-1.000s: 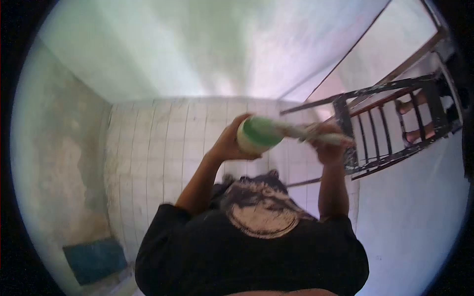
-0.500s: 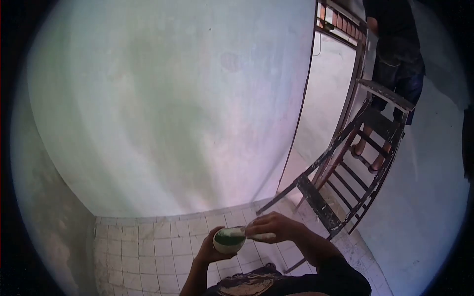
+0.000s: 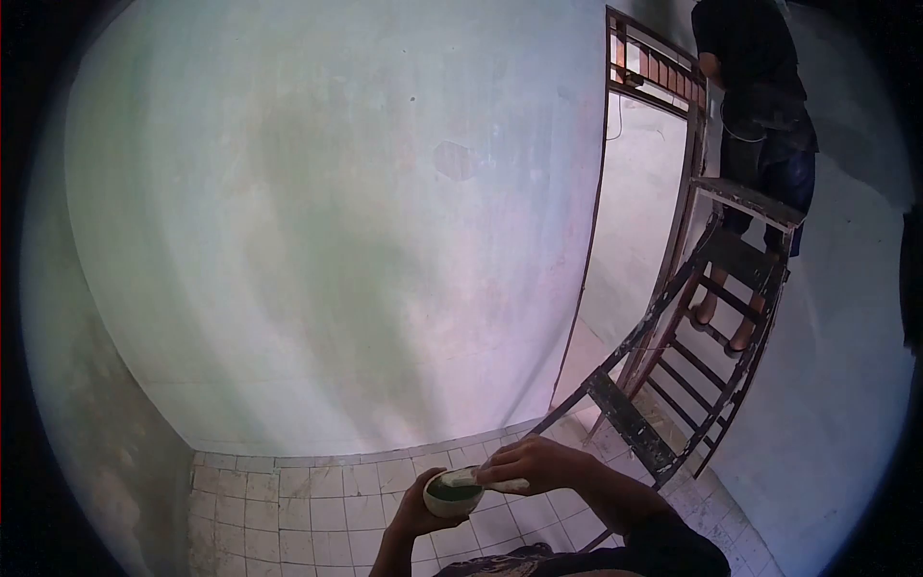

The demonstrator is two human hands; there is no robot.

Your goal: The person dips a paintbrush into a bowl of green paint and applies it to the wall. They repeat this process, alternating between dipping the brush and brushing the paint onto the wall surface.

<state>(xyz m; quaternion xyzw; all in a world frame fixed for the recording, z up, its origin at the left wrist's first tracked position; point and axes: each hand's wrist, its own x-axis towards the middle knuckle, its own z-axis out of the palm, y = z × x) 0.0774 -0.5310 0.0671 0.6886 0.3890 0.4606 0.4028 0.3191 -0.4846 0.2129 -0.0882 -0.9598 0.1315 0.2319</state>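
A small pale bowl [image 3: 452,504] with dark green inside rests in my left hand [image 3: 419,510], whose fingers wrap round its side. My right hand [image 3: 532,464] is closed on the light handle of a brush [image 3: 505,485]. The brush's pale head lies over the bowl's rim, at its opening. Both hands are close together, low in the view, in front of my dark shirt.
A wooden ladder [image 3: 630,423] spattered with paint stands at the right, and a person [image 3: 760,106] in dark clothes is up on it by a doorway [image 3: 639,183]. Ahead is a patchy pale green wall [image 3: 327,231] above a white tiled floor [image 3: 308,514].
The view has tilted up a little, so the wall, doorway and ladder sit lower. The brush head has shifted slightly at the bowl. Both hands keep their hold.
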